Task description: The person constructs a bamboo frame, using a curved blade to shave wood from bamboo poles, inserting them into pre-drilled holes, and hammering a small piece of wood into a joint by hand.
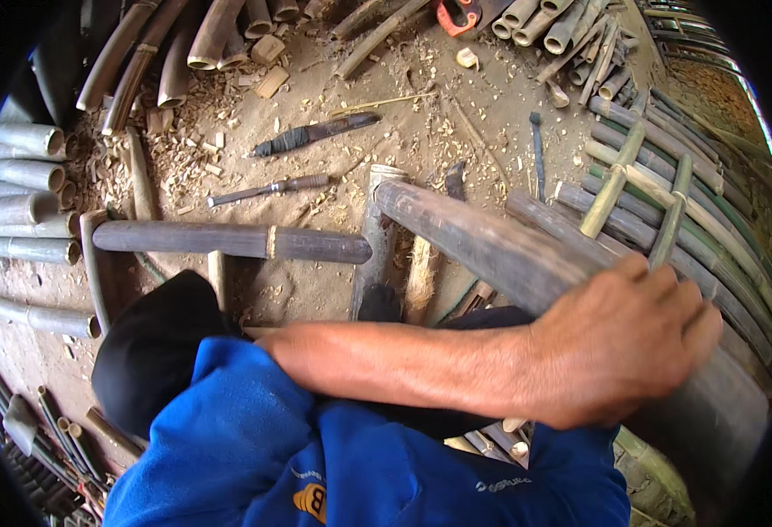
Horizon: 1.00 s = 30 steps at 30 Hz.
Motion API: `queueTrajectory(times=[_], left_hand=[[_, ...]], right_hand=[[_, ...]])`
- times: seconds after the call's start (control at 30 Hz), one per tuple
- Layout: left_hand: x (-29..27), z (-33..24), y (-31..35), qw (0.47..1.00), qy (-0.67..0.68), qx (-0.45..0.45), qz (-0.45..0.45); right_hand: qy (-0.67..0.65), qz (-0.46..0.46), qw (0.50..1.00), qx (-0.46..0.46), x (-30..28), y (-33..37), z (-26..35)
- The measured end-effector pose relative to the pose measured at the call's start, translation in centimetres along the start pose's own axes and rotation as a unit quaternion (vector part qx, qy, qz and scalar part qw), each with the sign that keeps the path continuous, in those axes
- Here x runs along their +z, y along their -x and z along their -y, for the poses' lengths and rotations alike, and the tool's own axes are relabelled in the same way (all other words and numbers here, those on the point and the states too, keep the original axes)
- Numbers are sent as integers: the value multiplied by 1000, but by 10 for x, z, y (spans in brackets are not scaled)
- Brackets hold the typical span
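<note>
My left arm crosses in front of my body, and my left hand [627,342] is wrapped over a thick dark bamboo pole [483,233]. The pole slants from the middle down to the lower right, its near part blurred. Its far end rests against a pale bamboo post [374,255]. Against the same post's left side sits a shorter dark bamboo piece [228,239], whose other end meets a thin upright bamboo [96,263]. My right sleeve [570,465] shows below my left forearm; the right hand itself is hidden.
Ahead on the dirt floor lie a knife with a wrapped handle [316,133], a chisel [267,189] and wood chips [206,149]. Bamboo poles are stacked at left [26,202]. A slatted bamboo frame [667,193] stands at right. An orange-handled saw [458,16] lies at the far edge.
</note>
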<state>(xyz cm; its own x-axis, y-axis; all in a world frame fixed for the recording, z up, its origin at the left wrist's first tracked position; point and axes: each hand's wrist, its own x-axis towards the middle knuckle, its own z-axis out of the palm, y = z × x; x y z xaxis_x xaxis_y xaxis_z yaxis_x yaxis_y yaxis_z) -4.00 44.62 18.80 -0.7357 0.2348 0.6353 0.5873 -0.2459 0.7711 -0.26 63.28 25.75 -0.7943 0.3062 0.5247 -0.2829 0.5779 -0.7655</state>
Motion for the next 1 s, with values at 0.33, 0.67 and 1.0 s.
queueTrajectory(times=[0.33, 0.67, 1.0], left_hand=[[-21, -1, -17, 999, -21, -18, 33], [-19, 8, -26, 996, -76, -40, 4], [-9, 7, -14, 996, 37, -55, 58]], right_hand=[[-51, 47, 995, -65, 2, -1, 33], [-106, 138, 983, -62, 47, -16, 23], [-67, 181, 981, 32, 66, -57, 1]])
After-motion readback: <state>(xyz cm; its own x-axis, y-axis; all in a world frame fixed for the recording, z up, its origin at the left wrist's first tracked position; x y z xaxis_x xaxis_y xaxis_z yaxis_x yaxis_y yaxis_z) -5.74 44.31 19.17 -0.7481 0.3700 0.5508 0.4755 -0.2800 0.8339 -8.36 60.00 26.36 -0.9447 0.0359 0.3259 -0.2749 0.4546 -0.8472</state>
